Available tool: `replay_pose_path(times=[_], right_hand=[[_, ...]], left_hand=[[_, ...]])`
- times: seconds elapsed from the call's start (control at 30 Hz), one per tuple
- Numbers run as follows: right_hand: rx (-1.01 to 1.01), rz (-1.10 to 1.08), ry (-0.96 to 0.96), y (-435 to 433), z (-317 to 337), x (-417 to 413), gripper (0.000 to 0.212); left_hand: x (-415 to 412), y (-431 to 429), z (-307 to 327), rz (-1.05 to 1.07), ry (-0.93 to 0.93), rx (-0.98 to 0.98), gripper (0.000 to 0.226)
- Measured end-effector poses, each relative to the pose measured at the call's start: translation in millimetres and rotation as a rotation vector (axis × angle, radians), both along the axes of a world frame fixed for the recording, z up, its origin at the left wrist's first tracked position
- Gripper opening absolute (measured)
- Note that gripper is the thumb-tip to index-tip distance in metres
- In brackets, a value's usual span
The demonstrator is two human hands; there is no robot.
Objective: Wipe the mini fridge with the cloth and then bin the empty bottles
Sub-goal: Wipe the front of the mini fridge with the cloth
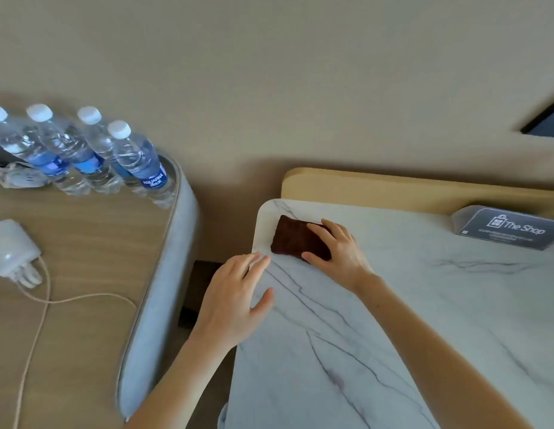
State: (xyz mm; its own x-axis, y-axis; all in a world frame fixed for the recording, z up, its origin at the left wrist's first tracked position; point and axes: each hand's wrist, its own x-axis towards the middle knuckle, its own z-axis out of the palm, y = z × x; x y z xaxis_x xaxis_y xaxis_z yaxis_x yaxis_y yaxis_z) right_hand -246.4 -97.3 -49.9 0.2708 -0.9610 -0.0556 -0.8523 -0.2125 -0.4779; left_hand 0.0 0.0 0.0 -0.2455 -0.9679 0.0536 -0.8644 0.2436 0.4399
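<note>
Cloth (295,239), dark brown & folded into a rectangle, is lying at the far-left corner of the white marble table (424,305). I'm pressing my right hand (337,253) down on it, w/ fingers fairly straight across its right half & thumb sitting along its near edge, not bunching it. My left hand (235,300) is resting flat on the marble table's left edge, fingers spread & relaxed, gripping nothing. Its fingertips are lying just beside the cloth's near-left corner but apart from it.

Four clear bottles (83,150) w/ white caps & blue labels are standing in a tight row at the far-right corner of the wood table (93,243) on my left, well apart from both hands. Can't tell how much is in them. White charger (12,252) is lying on the wood table nearer me, its cable (45,305) trailing towards me. Grey sign (511,227) reading "The Shop" is standing at the marble table's far-right side, against the tan backboard (393,187).
</note>
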Motion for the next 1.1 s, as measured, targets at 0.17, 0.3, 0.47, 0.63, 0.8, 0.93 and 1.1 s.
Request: replay_pose_path(times=[0.17,0.3,0.47,0.63,0.8,0.93,1.1], right_hand=[[0.002,0.025,0.115,-13,-16,2,0.074],[-0.070,0.070,0.205,-14,-20,1,0.083],[-0.069,0.026,0.205,-12,-18,7,0.081],[0.018,-0.088,0.047,0,-21,15,0.076],[0.075,-0.165,-0.085,10,-19,18,0.071],[0.102,-0.267,-0.226,23,-16,21,0.065],[0.135,-0.373,-0.349,52,-15,20,0.062]], left_hand=[[0,-6,-12,0.020,0.010,-0.005,0.051],[-1,-7,-11,0.006,-0.010,-0.033,0.050],[-4,-1,-4,0.000,-0.009,-0.031,0.052],[-4,11,1,-0.001,-0.022,-0.016,0.050],[-4,24,2,0.010,-0.022,-0.025,0.049],[-2,28,6,0.020,-0.028,-0.033,0.049],[1,35,9,0.027,-0.031,-0.028,0.044]])
